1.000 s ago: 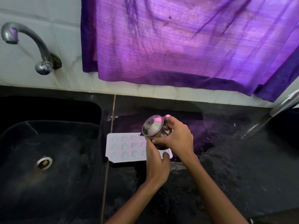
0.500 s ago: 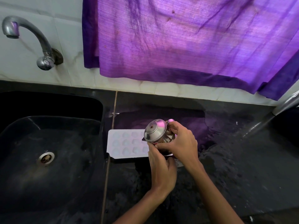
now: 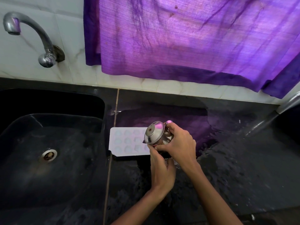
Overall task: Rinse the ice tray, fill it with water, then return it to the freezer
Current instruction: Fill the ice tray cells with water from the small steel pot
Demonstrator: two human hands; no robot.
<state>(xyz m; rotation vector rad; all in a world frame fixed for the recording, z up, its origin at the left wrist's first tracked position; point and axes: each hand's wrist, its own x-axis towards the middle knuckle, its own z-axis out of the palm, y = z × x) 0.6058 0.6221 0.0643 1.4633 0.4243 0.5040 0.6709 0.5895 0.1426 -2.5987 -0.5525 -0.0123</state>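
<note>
Unmoved ice tray, right end behind hands.

The small round steel vessel I held was polished metal, mirror-bright. The white rectangular ice tray looked like smooth matt plastic. The black stone counter was glossy and wet, the dark sink basin duller. The curved chrome tap shone; the purple curtain was thin, ribbed woven cloth.

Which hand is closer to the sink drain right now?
Left. The left hand sits at the ice tray's near right corner, across the counter seam from the sink drain. The right hand, gripping the steel bottle, is farther right.
</note>
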